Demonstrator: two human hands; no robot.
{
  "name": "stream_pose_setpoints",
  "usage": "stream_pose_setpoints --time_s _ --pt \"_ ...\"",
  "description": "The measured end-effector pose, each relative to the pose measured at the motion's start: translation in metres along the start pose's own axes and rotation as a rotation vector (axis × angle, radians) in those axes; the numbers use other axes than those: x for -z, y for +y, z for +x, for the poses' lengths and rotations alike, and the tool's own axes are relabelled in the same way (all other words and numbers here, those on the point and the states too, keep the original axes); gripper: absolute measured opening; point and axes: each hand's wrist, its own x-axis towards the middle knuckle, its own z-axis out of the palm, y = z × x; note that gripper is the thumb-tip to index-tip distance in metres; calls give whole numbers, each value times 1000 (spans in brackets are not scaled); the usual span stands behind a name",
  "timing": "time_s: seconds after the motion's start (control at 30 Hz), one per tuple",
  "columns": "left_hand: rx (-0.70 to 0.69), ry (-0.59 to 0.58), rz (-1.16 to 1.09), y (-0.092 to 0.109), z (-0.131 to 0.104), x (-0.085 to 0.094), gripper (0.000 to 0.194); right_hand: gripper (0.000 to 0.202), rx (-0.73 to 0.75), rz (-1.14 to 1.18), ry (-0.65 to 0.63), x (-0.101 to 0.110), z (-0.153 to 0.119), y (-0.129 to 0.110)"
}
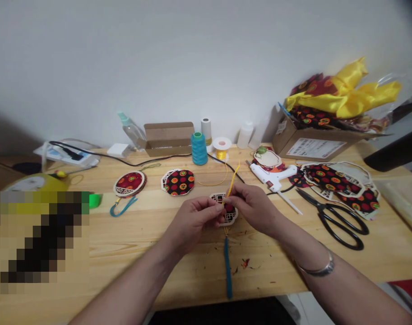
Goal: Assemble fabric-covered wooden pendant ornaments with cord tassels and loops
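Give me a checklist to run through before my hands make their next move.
1. Yellow cord pinched by the right hand: ok.
2. Left hand gripping the lattice-edged piece: cannot tell; its fingers hide the contact.
3. Blue tassel clear of both hands: ok, it lies below the piece.
4. Tabletop free of scraps by the tassel: not ok, dark and red scraps lie beside it.
5. Scissors apart from the hands: ok, on the table to the right.
6. Glue gun cool: cannot tell; it lies beyond the right hand.
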Motion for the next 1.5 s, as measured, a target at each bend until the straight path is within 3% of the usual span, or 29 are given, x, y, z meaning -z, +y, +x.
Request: stream_pose_setpoints --time_s 0.13,0.53,0.73,1.0,1.3,1.5 --pt "-103 67 247 2 -1 -2 14 17 -7 16 4 0 0 0" --pt "-675 181 965 -7 -4 -4 14 14 36 -10 -1 -1 -1 2" --pt "-783 182 1123 -11 -3 -3 18 13 47 -18 -34 -2 -2 2" --pt "-698 153 945 -4 -9 -7 13 15 46 -40 -28 0 -3 2" --pt "-219 105 398 1 -4 -5 15 16 43 -49 -50 0 -3 0" --pt "-104 89 276 4 0 -4 13 16 66 -49 -57 0 -4 0"
